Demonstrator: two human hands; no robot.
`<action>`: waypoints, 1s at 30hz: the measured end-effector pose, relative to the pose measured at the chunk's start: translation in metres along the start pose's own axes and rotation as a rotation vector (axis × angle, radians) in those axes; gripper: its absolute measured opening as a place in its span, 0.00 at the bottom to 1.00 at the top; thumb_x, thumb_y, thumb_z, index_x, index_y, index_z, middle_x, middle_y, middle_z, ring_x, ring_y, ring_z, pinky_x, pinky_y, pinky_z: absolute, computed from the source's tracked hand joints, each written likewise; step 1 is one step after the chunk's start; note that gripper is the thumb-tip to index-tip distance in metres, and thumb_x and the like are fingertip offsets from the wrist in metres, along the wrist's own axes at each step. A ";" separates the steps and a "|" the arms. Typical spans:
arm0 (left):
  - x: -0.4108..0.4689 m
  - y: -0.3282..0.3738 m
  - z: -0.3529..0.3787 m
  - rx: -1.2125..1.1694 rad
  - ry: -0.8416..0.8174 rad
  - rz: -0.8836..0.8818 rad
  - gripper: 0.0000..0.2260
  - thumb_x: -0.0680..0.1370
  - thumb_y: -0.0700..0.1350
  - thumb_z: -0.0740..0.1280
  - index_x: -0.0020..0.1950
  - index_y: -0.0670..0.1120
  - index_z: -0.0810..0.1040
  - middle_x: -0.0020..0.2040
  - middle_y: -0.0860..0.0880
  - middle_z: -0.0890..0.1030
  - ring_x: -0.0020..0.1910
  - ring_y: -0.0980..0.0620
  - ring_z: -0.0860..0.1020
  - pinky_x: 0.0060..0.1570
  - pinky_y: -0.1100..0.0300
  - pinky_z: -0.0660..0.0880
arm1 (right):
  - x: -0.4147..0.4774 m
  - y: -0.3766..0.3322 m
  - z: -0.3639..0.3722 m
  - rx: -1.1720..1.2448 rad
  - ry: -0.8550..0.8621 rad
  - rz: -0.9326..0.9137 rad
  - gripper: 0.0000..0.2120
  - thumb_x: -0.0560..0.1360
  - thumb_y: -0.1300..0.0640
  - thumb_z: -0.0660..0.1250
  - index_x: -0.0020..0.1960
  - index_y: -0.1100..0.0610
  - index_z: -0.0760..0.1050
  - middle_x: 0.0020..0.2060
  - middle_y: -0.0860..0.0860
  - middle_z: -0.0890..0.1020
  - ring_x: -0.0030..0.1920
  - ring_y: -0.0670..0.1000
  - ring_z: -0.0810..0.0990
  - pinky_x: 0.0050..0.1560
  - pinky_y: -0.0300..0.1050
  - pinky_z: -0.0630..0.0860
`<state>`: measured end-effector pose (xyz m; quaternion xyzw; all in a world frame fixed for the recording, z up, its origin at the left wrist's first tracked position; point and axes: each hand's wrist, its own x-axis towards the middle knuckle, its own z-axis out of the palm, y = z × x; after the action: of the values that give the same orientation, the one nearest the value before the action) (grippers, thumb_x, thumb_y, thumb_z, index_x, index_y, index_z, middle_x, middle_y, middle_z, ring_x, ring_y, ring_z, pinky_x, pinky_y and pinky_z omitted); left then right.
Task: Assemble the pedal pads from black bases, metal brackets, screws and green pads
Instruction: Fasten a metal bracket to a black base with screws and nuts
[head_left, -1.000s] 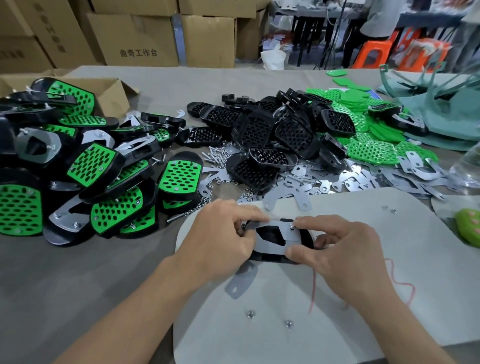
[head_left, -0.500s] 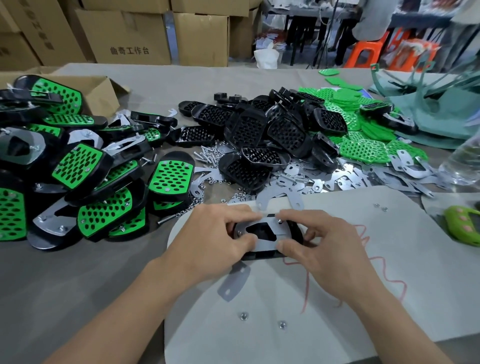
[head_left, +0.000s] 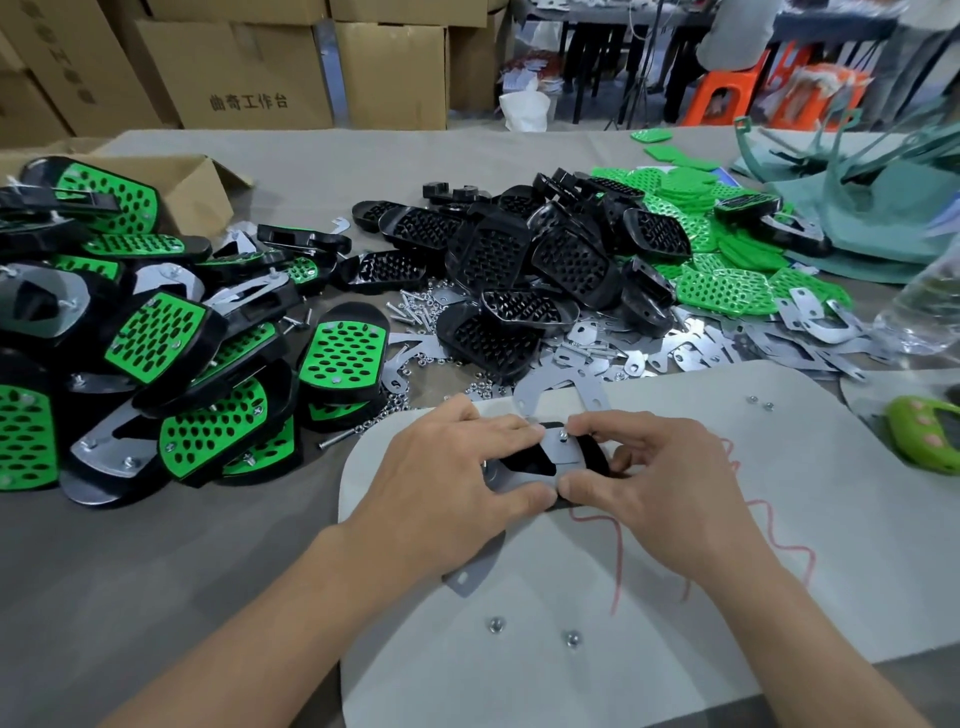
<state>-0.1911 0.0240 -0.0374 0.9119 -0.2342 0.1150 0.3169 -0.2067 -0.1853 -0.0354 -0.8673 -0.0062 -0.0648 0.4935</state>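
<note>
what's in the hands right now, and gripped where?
Both hold one black base with a metal bracket on top. Left hand grips its left end; right hand pinches the right end.

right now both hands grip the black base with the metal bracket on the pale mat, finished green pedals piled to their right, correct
Not quite: the head view shows the finished green pedals piled to their left. The rest holds: the left hand and right hand grip the black base with the metal bracket on the pale mat.
</note>
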 end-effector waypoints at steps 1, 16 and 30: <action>0.001 0.000 0.001 -0.001 -0.008 -0.006 0.27 0.67 0.68 0.66 0.62 0.59 0.84 0.53 0.75 0.78 0.47 0.61 0.70 0.48 0.62 0.73 | -0.001 0.000 0.000 0.020 0.007 -0.003 0.20 0.57 0.48 0.83 0.45 0.34 0.82 0.40 0.43 0.85 0.29 0.44 0.76 0.34 0.33 0.76; 0.001 -0.002 0.004 -0.071 -0.028 -0.067 0.26 0.65 0.66 0.72 0.62 0.61 0.83 0.54 0.87 0.63 0.48 0.60 0.72 0.48 0.72 0.67 | -0.005 0.003 0.004 0.105 -0.008 0.049 0.13 0.58 0.55 0.83 0.39 0.47 0.82 0.51 0.34 0.84 0.39 0.48 0.79 0.42 0.51 0.83; -0.001 0.001 0.004 -0.090 0.024 -0.014 0.24 0.67 0.63 0.72 0.61 0.58 0.85 0.53 0.88 0.64 0.46 0.59 0.72 0.45 0.65 0.72 | -0.004 0.001 0.002 0.123 -0.004 0.012 0.16 0.58 0.56 0.84 0.41 0.43 0.84 0.44 0.41 0.85 0.30 0.40 0.73 0.32 0.31 0.75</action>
<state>-0.1920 0.0210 -0.0404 0.8968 -0.2291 0.1130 0.3613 -0.2103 -0.1840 -0.0371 -0.8354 -0.0061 -0.0598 0.5464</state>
